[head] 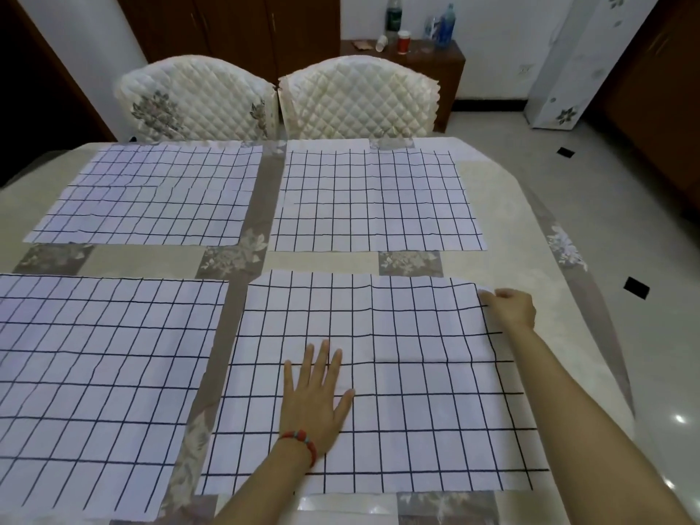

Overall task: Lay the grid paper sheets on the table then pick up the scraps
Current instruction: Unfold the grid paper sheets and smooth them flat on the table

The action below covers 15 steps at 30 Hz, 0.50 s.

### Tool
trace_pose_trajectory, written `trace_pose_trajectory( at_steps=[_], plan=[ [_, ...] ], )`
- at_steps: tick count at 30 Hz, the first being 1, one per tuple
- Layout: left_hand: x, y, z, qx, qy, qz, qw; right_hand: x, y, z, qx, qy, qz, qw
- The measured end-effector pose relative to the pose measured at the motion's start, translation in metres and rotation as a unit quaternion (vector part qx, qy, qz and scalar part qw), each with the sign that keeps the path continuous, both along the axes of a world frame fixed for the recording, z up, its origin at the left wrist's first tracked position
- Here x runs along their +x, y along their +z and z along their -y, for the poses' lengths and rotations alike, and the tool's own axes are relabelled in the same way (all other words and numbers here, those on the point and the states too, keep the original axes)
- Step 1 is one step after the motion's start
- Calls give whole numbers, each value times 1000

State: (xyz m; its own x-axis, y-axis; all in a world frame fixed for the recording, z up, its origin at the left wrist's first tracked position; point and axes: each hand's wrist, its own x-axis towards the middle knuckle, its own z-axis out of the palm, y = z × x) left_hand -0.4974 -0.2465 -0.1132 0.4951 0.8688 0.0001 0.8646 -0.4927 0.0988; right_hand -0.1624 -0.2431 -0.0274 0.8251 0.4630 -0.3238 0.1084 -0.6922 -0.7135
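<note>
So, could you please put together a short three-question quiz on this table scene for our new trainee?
1. True or false: the left hand lies flat, fingers straight, on the near right sheet.
2. How many grid paper sheets lie on the table?
3. What does the right hand do? A) rests idle on the tablecloth B) pinches the far right corner of the near right sheet C) holds a cup

Key
1. True.
2. Four: far left sheet, far right sheet, near left sheet and the near right sheet.
3. B.
</note>
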Motion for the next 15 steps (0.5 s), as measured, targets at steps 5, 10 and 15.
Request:
trace_pose_trajectory(
  at_steps=[5, 10, 15],
  plan=[
    [-1, -2, -1, 22, -1, 1, 1000, -4, -5, -2, 84, 3, 111, 990],
    [-1, -1, -1, 18, 8, 1, 1000, -66, -12, 13, 50, 94, 238, 966],
    [0, 0, -1, -4, 4, -4, 1000, -149, -52, 34, -49, 354, 248, 900]
  ],
)
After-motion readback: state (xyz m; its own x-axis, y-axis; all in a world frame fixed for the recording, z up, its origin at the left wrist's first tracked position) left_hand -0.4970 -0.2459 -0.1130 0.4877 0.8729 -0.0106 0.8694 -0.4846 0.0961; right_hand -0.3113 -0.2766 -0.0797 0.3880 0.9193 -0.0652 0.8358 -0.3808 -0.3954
